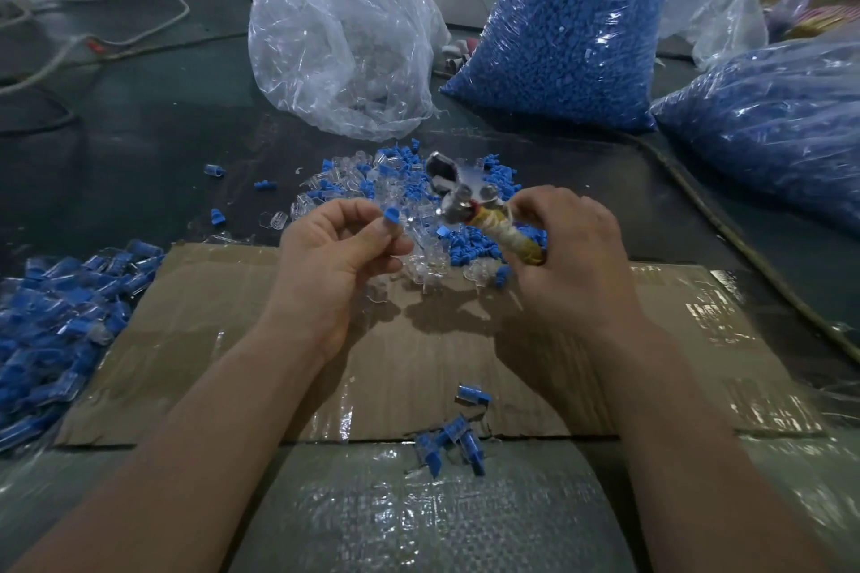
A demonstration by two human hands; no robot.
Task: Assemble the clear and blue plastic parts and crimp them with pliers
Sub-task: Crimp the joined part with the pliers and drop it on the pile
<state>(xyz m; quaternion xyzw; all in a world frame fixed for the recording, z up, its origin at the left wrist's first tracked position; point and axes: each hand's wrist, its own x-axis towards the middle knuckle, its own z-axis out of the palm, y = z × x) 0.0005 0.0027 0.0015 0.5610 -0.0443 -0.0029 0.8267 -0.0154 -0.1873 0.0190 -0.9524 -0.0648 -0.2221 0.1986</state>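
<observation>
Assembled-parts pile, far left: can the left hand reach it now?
Probably yes. Only bare cardboard lies between the left hand and the assembled-parts pile, though it is pinching a blue part.

The small cap [390,215] is bright blue. The pliers [470,209] have a silvery metal head and handles wrapped in yellow and cream tape. The pile [400,181] behind them mixes clear and blue pieces. The cardboard [232,316] is brown and the desk [139,130] dark grey-green. The far right bag [567,42] shows solid blue; the far middle bag [339,37] is clear.
</observation>
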